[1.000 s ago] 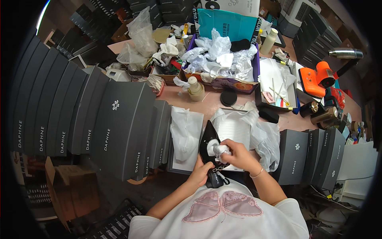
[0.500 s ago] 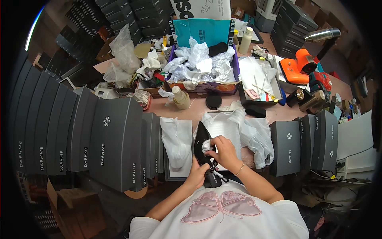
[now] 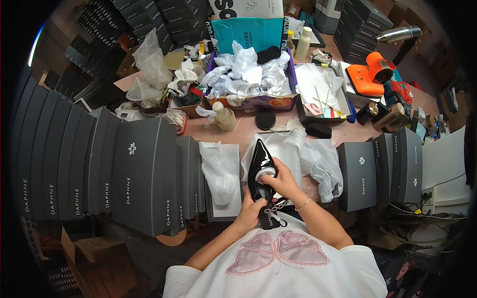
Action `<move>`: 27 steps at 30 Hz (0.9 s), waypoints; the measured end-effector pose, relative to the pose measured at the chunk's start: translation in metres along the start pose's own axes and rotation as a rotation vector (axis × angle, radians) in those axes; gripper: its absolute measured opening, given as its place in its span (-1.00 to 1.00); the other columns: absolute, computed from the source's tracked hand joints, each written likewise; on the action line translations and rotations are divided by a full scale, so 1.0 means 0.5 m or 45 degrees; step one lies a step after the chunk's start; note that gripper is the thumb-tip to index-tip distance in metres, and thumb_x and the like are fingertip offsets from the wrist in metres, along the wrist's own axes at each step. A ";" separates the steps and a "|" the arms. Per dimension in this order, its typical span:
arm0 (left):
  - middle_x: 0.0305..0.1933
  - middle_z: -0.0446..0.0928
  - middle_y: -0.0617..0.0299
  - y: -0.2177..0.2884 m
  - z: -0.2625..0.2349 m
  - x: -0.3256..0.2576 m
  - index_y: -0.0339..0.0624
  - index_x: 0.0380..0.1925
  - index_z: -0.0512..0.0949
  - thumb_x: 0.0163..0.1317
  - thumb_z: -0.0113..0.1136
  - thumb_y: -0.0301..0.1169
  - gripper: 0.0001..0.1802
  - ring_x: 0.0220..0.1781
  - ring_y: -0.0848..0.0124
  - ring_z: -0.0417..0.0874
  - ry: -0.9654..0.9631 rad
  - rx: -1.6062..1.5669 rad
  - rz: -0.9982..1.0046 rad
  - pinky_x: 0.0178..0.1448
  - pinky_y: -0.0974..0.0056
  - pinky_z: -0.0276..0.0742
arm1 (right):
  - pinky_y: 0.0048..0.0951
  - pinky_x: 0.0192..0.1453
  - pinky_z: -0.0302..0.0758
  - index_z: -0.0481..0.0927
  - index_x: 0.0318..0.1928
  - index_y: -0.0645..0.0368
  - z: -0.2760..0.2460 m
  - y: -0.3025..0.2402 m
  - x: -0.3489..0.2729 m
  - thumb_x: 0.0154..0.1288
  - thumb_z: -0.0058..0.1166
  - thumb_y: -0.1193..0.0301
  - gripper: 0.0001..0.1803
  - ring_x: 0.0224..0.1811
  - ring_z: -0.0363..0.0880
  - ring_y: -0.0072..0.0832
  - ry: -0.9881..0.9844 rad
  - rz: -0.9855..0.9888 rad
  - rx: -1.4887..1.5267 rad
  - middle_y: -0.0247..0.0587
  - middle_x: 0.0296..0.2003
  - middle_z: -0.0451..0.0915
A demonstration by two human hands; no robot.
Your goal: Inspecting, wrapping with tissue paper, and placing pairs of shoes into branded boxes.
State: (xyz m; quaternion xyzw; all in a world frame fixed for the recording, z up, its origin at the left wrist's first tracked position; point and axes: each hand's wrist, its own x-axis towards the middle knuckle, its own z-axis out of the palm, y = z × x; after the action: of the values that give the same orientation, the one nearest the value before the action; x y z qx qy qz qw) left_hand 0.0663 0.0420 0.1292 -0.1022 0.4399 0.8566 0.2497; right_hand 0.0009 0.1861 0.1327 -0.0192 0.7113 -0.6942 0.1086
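A glossy black pointed shoe (image 3: pixel 261 154) is held in front of my chest, toe pointing away. My left hand (image 3: pixel 250 212) is closed around its heel end. At the shoe's right side is my right hand (image 3: pixel 284 180), with the thumb in the opening against a white paper wad (image 3: pixel 265 172) and the other fingers along the outside. A chain (image 3: pixel 279 205) and a dark tag (image 3: pixel 271 220) hang below the heel. Beneath the shoe lies an open box with white tissue paper (image 3: pixel 283 147). Another white-wrapped bundle (image 3: pixel 221 174) rests in the box's left part.
Dark grey shoeboxes stand in rows at left (image 3: pixel 141 179) and right (image 3: pixel 358 176). Behind are a purple-edged carton (image 3: pixel 263 103) of crumpled paper, a cream bottle (image 3: pixel 224 118), a round black tin (image 3: pixel 265 119), a tray (image 3: pixel 323 119) and an orange device (image 3: pixel 365 79).
The shoe has turned so its glossy upper and opening show more, and it sits slightly farther away. My right thumb has gone deeper into the opening, onto the white wad.
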 end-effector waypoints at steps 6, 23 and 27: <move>-0.03 0.50 0.08 0.047 -0.022 0.061 -0.22 0.16 0.29 0.34 0.09 -0.37 -0.57 -0.09 0.37 0.62 0.317 -0.444 0.075 -0.09 0.25 0.65 | -0.36 0.13 0.46 0.06 0.42 0.20 -0.046 -0.086 -0.013 0.13 0.33 0.34 -0.07 0.20 0.39 -0.38 -0.147 0.196 0.597 -0.04 0.22 0.33; -0.11 0.40 -0.04 0.076 -0.113 0.100 -0.14 0.42 -0.01 0.29 0.07 -0.45 -0.27 -0.28 0.29 0.50 -0.732 -1.188 -0.371 -0.29 0.29 0.59 | -0.47 -0.06 0.49 0.34 0.21 0.19 0.039 -0.072 -0.156 0.03 0.41 0.33 -0.26 -0.13 0.52 -0.48 -0.495 -0.068 -0.149 -0.20 0.00 0.42; -0.09 0.41 -0.04 0.092 -0.130 0.096 -0.16 0.41 -0.02 0.28 0.14 -0.39 -0.23 -0.30 0.33 0.50 -0.729 -1.049 -0.317 -0.29 0.31 0.59 | -0.49 -0.07 0.48 0.29 0.22 0.20 0.072 -0.063 -0.161 0.05 0.38 0.36 -0.26 -0.14 0.51 -0.48 -0.429 -0.124 -0.038 -0.21 0.00 0.41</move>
State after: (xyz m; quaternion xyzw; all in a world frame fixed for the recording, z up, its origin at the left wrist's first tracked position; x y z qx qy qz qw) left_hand -0.0016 -0.0163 0.1042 -0.0052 -0.0354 0.9161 0.3992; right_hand 0.0823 0.1641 0.1736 -0.1712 0.6914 -0.6751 0.1922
